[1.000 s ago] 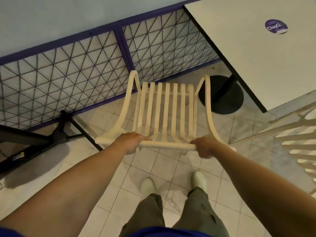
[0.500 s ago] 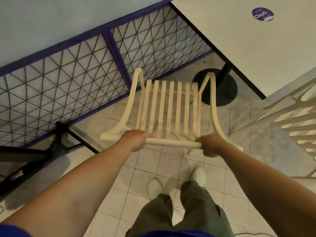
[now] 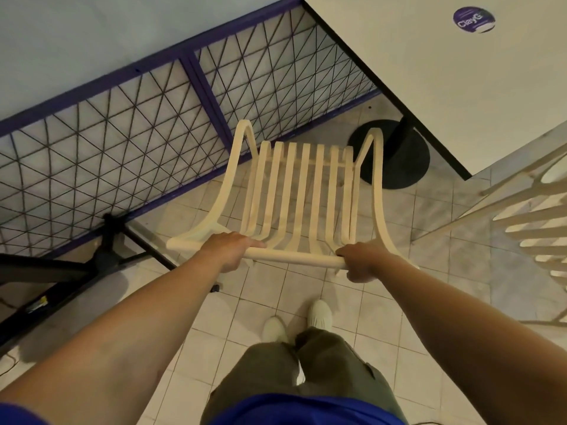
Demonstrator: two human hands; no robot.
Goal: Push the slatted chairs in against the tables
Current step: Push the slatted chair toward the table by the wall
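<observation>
A cream slatted chair (image 3: 303,191) stands on the tiled floor in front of me, its seat pointing away towards the fence. My left hand (image 3: 228,250) grips the left part of its top back rail. My right hand (image 3: 362,262) grips the right end of the same rail. The white table (image 3: 445,75) with a black edge sits to the upper right, its corner beyond the chair's right side. The chair's front right corner is close to the table's round black base (image 3: 395,157). The chair is not under the tabletop.
A purple-framed wire mesh fence (image 3: 153,130) runs along the wall just beyond the chair. A black table stand (image 3: 104,246) sits on the left. A second cream slatted chair (image 3: 527,216) is at the right edge. My white shoes (image 3: 297,323) stand behind the chair.
The chair has shifted forward and to the right, nearer the table base, with both hands holding the back rail throughout. My view has moved with it.
</observation>
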